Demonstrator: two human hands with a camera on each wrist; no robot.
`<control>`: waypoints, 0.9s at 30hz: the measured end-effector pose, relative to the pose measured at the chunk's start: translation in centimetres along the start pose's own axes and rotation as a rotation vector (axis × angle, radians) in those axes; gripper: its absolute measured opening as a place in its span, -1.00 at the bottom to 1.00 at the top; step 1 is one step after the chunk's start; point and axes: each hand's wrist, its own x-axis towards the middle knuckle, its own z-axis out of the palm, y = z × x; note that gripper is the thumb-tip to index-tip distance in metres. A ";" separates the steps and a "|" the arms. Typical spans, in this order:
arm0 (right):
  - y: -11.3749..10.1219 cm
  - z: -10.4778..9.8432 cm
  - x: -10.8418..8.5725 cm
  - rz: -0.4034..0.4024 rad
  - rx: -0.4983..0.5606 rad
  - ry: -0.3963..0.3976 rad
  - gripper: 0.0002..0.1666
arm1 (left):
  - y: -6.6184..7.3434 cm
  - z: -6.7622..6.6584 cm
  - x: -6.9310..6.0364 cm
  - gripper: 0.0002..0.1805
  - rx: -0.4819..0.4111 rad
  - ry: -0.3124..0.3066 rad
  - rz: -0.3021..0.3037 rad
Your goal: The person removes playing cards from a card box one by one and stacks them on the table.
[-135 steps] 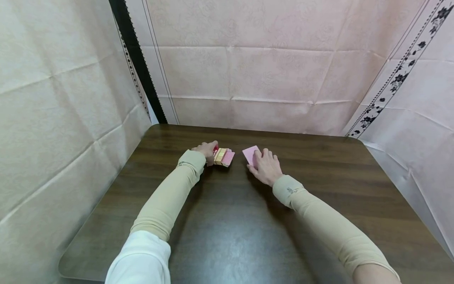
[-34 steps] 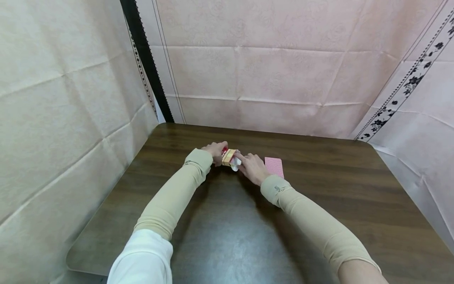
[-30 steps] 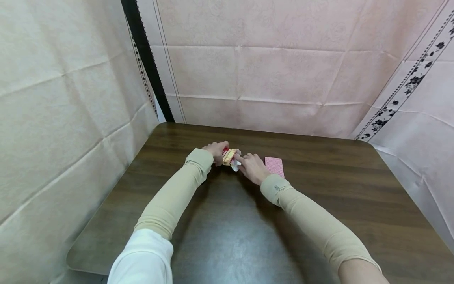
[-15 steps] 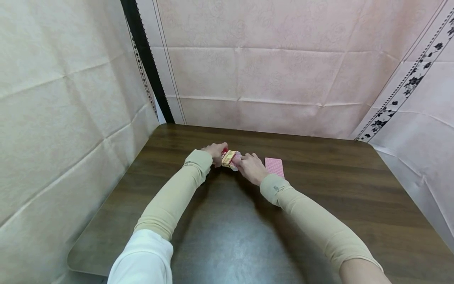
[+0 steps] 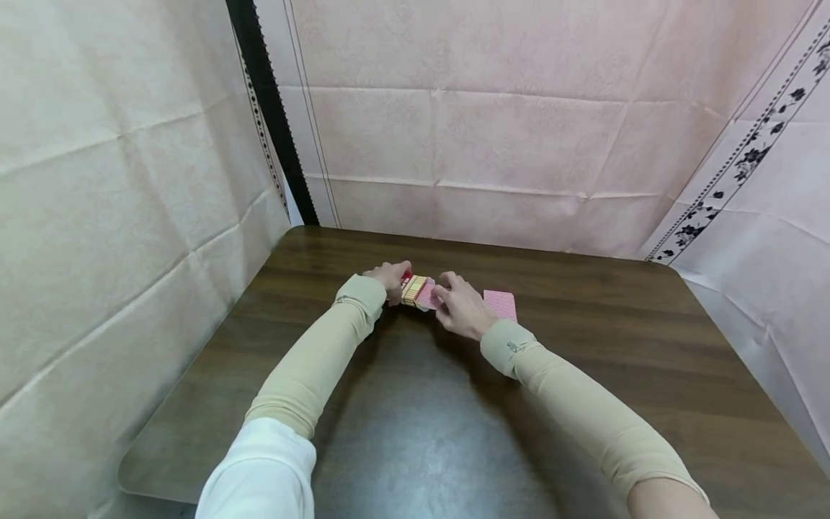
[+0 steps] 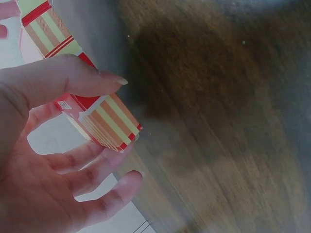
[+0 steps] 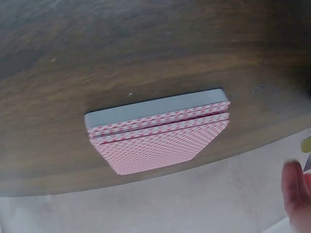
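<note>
My left hand [image 5: 389, 280] [image 6: 53, 160] grips a red, yellow and tan striped card box [image 5: 413, 290] [image 6: 114, 119], its thumb across one side and fingers beneath. A pink-patterned part [image 5: 426, 295] shows at the box's right end; whether it is cards or a flap I cannot tell. Just right of that end is my right hand [image 5: 463, 308], fingers bent, with no thing plainly held. Its thumb is hidden in the head view. Beyond its wrist, a stack of pink-patterned cards [image 5: 501, 305] [image 7: 160, 138] lies on the table, the top part slightly offset in the right wrist view.
The dark wooden table [image 5: 402, 411] has rounded corners. Pale patterned cloth [image 5: 519, 144] hangs behind its far edge, with more cloth [image 5: 130, 238] at the left and a floral-bordered cloth at the right. A black strip [image 5: 272, 108] stands at the far left corner.
Since half a second ago, my right fingers have drawn slightly back from the box end, and more pink pattern shows there. The card stack, under my right hand 4.5 seconds ago, now lies apart from its fingers.
</note>
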 end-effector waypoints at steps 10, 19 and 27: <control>-0.6 -0.2 -0.1 0.106 -0.063 -0.130 -0.45 | 0.3 0.6 0.3 -0.25 0.020 0.034 -0.007; 1.1 -0.4 -1.3 0.164 -0.139 -0.073 -0.38 | -0.1 0.4 0.8 -0.23 0.022 0.056 -0.033; 2.9 -0.8 -3.4 0.401 -0.206 0.041 -0.45 | 0.0 0.0 0.1 -0.26 0.025 0.030 -0.023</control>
